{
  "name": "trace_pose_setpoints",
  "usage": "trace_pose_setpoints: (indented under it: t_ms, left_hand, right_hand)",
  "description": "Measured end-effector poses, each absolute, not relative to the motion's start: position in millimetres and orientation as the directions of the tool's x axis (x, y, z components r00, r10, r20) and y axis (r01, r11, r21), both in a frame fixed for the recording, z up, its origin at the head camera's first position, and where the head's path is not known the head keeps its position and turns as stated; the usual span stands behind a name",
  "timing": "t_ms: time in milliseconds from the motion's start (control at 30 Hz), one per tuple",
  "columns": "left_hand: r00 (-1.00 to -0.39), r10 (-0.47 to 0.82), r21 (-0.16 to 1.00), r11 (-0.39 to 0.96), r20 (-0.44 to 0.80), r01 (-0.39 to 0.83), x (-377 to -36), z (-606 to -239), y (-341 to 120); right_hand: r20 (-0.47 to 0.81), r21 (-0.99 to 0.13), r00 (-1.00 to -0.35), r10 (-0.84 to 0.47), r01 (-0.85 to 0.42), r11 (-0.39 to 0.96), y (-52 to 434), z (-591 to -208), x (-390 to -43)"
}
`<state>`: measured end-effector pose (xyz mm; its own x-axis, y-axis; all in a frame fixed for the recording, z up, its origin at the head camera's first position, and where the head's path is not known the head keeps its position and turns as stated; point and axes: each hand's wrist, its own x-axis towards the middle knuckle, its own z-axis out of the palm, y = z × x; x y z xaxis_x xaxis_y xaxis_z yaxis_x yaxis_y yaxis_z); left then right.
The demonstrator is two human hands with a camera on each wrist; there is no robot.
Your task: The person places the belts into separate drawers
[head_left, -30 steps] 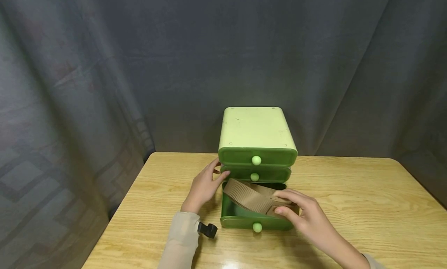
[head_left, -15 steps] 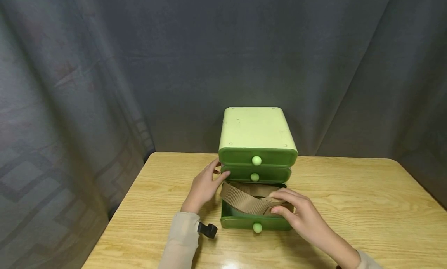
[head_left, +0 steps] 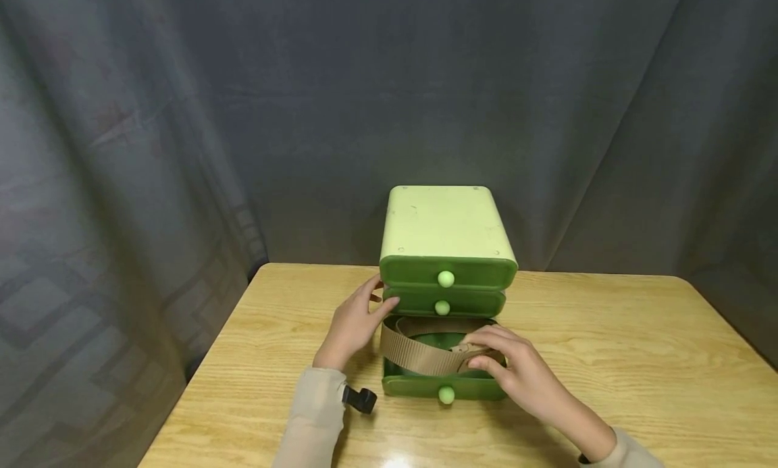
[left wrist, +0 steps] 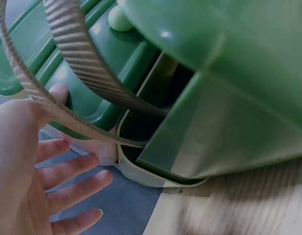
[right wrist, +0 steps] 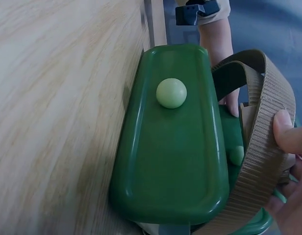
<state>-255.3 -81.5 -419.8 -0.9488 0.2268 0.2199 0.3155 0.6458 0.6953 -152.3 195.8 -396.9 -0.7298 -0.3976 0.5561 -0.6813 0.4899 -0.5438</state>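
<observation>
A tan ribbed webbing belt is coiled in a loose loop, partly inside and partly above the pulled-out bottom drawer. My right hand pinches the belt between thumb and fingers at the drawer's right side; the right wrist view shows the thumb on the ribbed strap. My left hand rests at the left side of the small green drawer cabinet. Its thumb touches the middle drawer, and in the left wrist view its other fingers are spread and loosely extended.
The cabinet's top drawer is closed, with a round pale knob. A light wood table lies beneath it, and a dark grey curtain hangs behind. A black strap mount sits on the left wrist.
My right hand has moved slightly left and the belt with it. The belt's loop has spread wider and sunk lower into the drawer. My left hand has stayed in place.
</observation>
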Motion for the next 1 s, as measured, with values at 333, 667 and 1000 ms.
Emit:
trace_pose_setpoints:
  t_ms: [333, 667, 1000]
  left_hand:
    - [-0.948, 0.223, 0.684, 0.658, 0.226, 0.317, -256, -423, -80]
    - [-0.948, 0.220, 0.680, 0.661, 0.230, 0.318, -258, -423, -81]
    - [-0.949, 0.216, 0.688, 0.654, 0.231, 0.316, -257, -422, -81]
  right_hand:
    - [0.538, -0.551, -0.742, -0.400, -0.669, 0.499, 198, -404, -156]
    - [0.510, -0.566, -0.765, -0.393, -0.643, 0.517, 200, -413, -163]
    - [0.468, -0.587, -0.798, -0.380, -0.603, 0.541, 203, -421, -170]
